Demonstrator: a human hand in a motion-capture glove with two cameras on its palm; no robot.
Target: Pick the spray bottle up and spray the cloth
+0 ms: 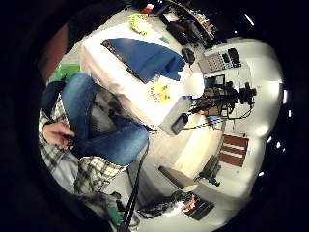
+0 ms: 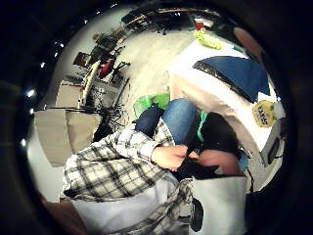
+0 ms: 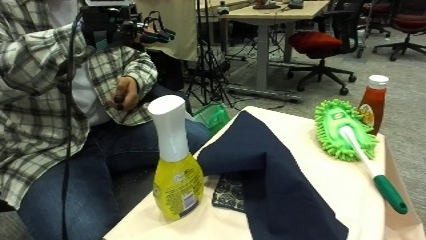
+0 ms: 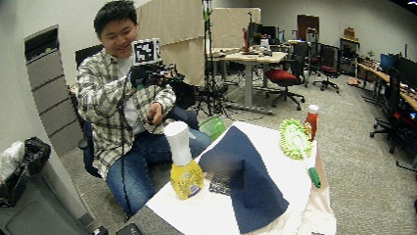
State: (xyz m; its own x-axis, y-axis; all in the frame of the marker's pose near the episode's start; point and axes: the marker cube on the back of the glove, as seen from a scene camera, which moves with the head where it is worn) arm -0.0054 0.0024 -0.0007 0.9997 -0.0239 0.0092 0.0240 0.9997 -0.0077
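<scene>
Nearest the lens in the outside view, low and left of centre, the yellow spray bottle (image 3: 175, 167) with its white head stands upright on the white-covered table (image 3: 313, 180), just beside the dark blue cloth (image 3: 266, 175) draped over the table's middle. Toward the right of that frame a green duster (image 3: 346, 132) lies in front of a red sauce bottle (image 3: 373, 102). At upper left the gloved right hand (image 3: 133, 27) is raised at chest height, well apart from the bottle; whether its fingers are spread or curled, I cannot tell.
</scene>
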